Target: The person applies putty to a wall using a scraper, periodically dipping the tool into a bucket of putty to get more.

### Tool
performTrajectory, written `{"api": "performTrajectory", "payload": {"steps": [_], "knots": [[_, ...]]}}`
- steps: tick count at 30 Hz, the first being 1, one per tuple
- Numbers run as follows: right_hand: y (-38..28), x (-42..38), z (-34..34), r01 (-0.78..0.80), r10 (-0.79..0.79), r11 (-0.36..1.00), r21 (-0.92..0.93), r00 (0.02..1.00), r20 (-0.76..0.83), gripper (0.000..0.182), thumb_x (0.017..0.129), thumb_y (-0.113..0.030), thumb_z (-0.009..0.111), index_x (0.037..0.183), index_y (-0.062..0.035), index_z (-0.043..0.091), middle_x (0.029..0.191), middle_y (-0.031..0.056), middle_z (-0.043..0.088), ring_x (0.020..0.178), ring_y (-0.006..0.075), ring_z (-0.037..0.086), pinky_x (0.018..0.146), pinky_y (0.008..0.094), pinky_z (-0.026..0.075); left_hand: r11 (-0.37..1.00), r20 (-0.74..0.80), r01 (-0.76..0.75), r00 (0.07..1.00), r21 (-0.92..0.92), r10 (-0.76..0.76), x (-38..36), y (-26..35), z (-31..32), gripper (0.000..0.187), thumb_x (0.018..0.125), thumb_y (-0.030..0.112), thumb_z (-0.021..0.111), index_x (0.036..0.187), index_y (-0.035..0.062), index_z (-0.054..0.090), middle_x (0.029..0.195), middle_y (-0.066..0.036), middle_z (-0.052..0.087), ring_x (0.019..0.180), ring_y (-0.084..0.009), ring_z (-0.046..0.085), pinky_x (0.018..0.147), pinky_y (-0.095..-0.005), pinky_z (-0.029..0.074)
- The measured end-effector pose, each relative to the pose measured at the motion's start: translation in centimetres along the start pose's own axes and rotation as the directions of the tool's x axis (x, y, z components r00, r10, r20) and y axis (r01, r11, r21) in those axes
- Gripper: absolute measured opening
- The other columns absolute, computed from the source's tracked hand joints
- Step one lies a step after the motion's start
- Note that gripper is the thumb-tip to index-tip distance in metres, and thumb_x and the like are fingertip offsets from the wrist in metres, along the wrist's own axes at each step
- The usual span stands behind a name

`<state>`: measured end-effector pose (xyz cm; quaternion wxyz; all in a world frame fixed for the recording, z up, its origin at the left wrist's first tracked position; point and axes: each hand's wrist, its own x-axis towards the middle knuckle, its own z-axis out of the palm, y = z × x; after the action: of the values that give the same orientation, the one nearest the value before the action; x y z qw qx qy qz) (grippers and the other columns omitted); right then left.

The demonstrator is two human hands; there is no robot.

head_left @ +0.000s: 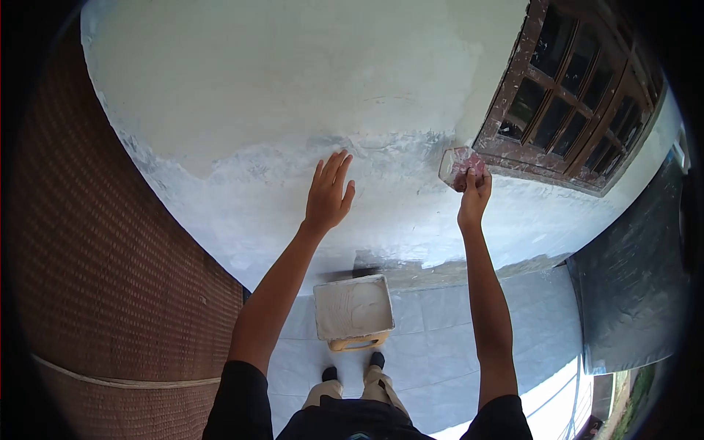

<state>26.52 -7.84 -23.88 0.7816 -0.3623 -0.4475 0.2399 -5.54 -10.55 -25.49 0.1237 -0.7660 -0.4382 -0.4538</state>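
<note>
Head view is showing the right hand (pixel 475 198) grasping a flat scraper plate (pixel 455 169) by its lower edge, with thumb and fingers pinching it near the wall. It is looking light, thin and fairly stiff; its smeared face is probably feeling slippery, so the lower edge, away from the working side, is offering the surest hold.

Well to the left of that hand, the left hand (pixel 326 202) is reaching up released, its fingers extended towards the wall (pixel 279 95); whether it is touching, I cannot tell. Rough white and grey patches are running across the wall between and beside the hands. Just beyond the plate, to the right, a paint-spattered wooden window frame (pixel 506 95) is standing.

Below and between the hands, a rectangular tray (pixel 357 336) is sitting on a yellow stool (pixel 361 344), holding pale paste that is looking soft and dense. It is likely weighing more than the plate, with opposite rims giving the steadiest grip. Farther left of the left hand, a woven panel (pixel 110 257) is hanging.
</note>
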Motion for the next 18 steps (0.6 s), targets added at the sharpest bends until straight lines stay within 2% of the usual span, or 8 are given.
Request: {"api": "performTrajectory", "payload": {"steps": [2, 4, 5, 6, 9, 13, 15, 18], "knots": [[2.6, -5.5, -0.9, -0.135, 0.135, 0.991, -0.01, 0.99, 0.034, 0.029, 0.103, -0.017, 0.057, 0.128, -0.0034, 0.051, 0.107, 0.0018, 0.061, 0.092, 0.0088, 0.054, 0.081, 0.0263, 0.046, 0.993, 0.077, 0.1, 0.993, -0.061, -0.095, -5.3, -1.4, 1.1, 0.05, 0.097, 0.017, 0.053, 0.145, 0.0041, 0.043, 0.15, -0.014, 0.044, 0.141, -0.03, 0.04, 0.119, -0.0491, 0.027], [5.9, -10.9, -2.0, -0.325, 0.333, 0.94, -0.105, 0.94, 0.073, 0.03, 0.103, -0.014, 0.054, 0.131, -0.0031, 0.05, 0.124, 0.0095, 0.061, 0.112, 0.0152, 0.057, 0.098, 0.0324, 0.046, 0.978, 0.137, 0.194, 0.974, -0.078, -0.182, -10.4, -2.3, 1.6, 0.049, 0.097, 0.018, 0.053, 0.144, 0.0039, 0.044, 0.148, -0.014, 0.046, 0.139, -0.0307, 0.042, 0.118, -0.0491, 0.028], [7.8, -13.4, -2.6, -0.369, 0.382, 0.922, -0.118, 0.918, 0.11, 0.029, 0.103, -0.015, 0.054, 0.13, -0.0031, 0.051, 0.123, 0.0094, 0.061, 0.111, 0.0157, 0.057, 0.097, 0.0332, 0.046, 0.962, 0.165, 0.254, 0.958, -0.098, -0.236, -12.8, -2.7, 1.9, 0.048, 0.097, 0.018, 0.053, 0.143, 0.0036, 0.045, 0.146, -0.015, 0.049, 0.138, -0.0313, 0.043, 0.118, -0.049, 0.029], [9.2, -16.0, -2.8, -0.393, 0.415, 0.902, -0.18, 0.904, 0.106, 0.029, 0.104, -0.017, 0.054, 0.129, -0.0029, 0.05, 0.114, 0.0047, 0.063, 0.099, 0.0109, 0.059, 0.084, 0.0288, 0.049, 0.953, 0.186, 0.288, 0.946, -0.093, -0.267, -15.1, -3.0, 2.2, 0.048, 0.097, 0.018, 0.053, 0.143, 0.0036, 0.045, 0.146, -0.015, 0.049, 0.138, -0.0313, 0.043, 0.118, -0.049, 0.029], [13.1, -22.8, -3.6, -0.557, 0.591, 0.797, -0.232, 0.799, 0.111, 0.03, 0.104, -0.016, 0.053, 0.131, -0.0029, 0.05, 0.115, 0.0053, 0.065, 0.097, 0.0116, 0.061, 0.08, 0.0291, 0.05, 0.914, 0.218, 0.397, 0.902, -0.082, -0.372, -21.7, -4.2, 2.8, 0.045, 0.097, 0.018, 0.053, 0.139, 0.0033, 0.048, 0.139, -0.016, 0.053, 0.133, -0.033, 0.048, 0.115, -0.0498, 0.032], [17.3, -30.3, -5.5, -0.696, 0.74, 0.671, -0.257, 0.652, 0.164, 0.029, 0.103, -0.016, 0.054, 0.13, -0.0039, 0.053, 0.112, 0.0046, 0.066, 0.094, 0.0109, 0.061, 0.079, 0.0284, 0.05, 0.819, 0.284, 0.569, 0.8, -0.079, -0.528, -30.3, -4.6, 3.7, 0.041, 0.098, 0.017, 0.053, 0.136, 0.002, 0.051, 0.132, -0.019, 0.058, 0.126, -0.0361, 0.053, 0.11, -0.0475, 0.038], [19.1, -33.5, -6.3, -0.803, 0.831, 0.557, -0.212, 0.539, 0.138, 0.029, 0.103, -0.016, 0.056, 0.129, -0.004, 0.055, 0.111, 0.0042, 0.066, 0.093, 0.0106, 0.061, 0.081, 0.0279, 0.05, 0.76, 0.284, 0.645, 0.746, -0.082, -0.602, -34.7, -4.7, 4.5, 0.04, 0.096, 0.014, 0.054, 0.133, 0.0004, 0.052, 0.128, -0.02, 0.06, 0.121, -0.0374, 0.055, 0.105, -0.0456, 0.043], [21.3, -37.5, -8.0, -0.839, 0.89, 0.454, -0.3, 0.44, 0.118, 0.029, 0.102, -0.015, 0.056, 0.129, -0.0033, 0.056, 0.11, 0.0038, 0.066, 0.093, 0.0102, 0.061, 0.083, 0.0271, 0.05, 0.663, 0.326, 0.747, 0.641, -0.056, -0.695, -41.1, -4.0, 5.7, 0.04, 0.097, 0.015, 0.054, 0.133, 0.0001, 0.051, 0.129, -0.02, 0.059, 0.122, -0.0375, 0.055, 0.105, -0.0453, 0.043]]}}
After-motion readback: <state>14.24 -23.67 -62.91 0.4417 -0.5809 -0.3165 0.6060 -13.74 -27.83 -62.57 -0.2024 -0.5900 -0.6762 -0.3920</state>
